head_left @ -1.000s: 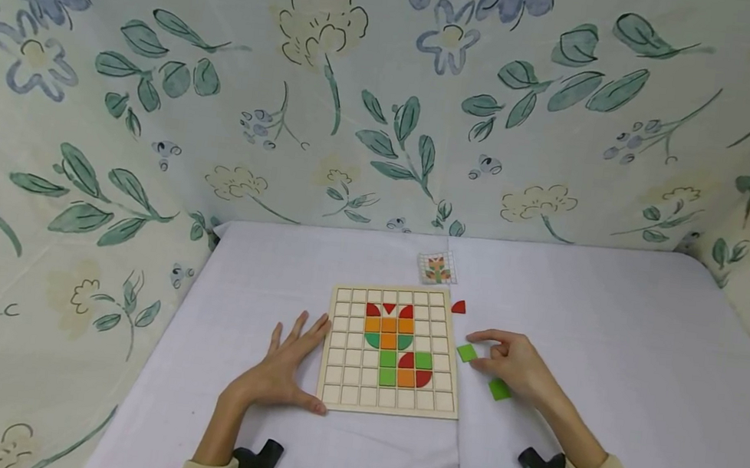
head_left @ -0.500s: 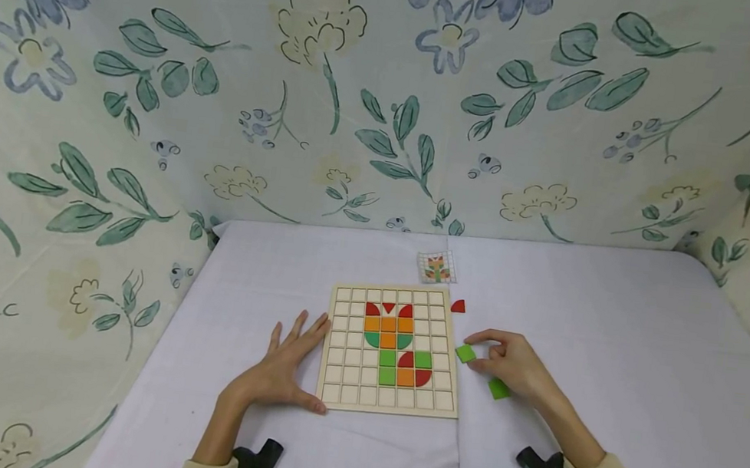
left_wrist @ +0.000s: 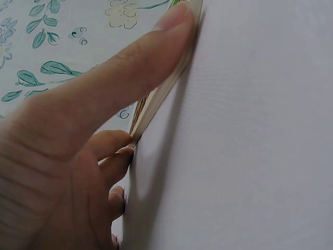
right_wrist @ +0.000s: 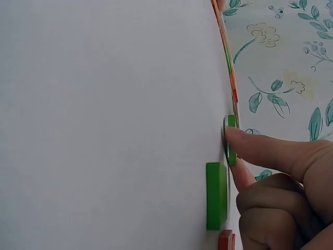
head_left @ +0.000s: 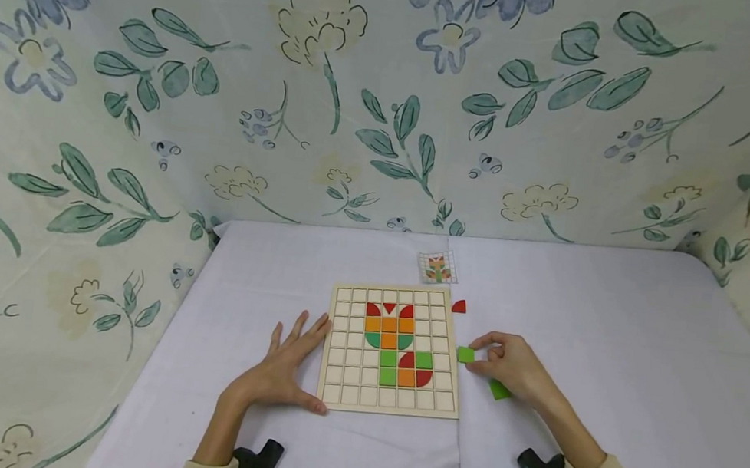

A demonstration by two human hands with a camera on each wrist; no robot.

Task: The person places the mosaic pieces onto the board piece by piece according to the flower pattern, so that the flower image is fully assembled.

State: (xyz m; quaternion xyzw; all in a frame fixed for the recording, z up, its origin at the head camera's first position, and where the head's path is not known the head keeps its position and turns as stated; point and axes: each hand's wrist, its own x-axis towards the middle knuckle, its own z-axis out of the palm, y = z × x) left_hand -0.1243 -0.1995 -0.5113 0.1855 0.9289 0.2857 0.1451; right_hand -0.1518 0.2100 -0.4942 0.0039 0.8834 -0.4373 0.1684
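Observation:
A wooden grid board [head_left: 343, 392] lies on the white cloth, with red, orange and green pieces set in its middle cells. My left hand [head_left: 281, 372] is spread against its left side, fingertips and thumb touching the edge. Just off the right edge, my right hand [head_left: 514, 366] pinches a light green square tile [head_left: 465, 355] between thumb and forefinger. In the right wrist view the tile [right_wrist: 232, 140] stands out beyond the thumb, and the other fingers are curled. A second green tile [head_left: 499, 389] lies below the right hand, partly hidden by it.
Beyond the board's top edge lies a small pattern card [head_left: 437, 268] with a flower design. A red quarter-circle piece [head_left: 459, 306] rests right of the board's upper corner. Floral cloth [head_left: 402, 114] hangs behind the white-covered table [head_left: 616, 315].
The pinched green tile has turned slightly, so its sides now run nearly parallel to the board's edge. My left hand and the board have stayed put.

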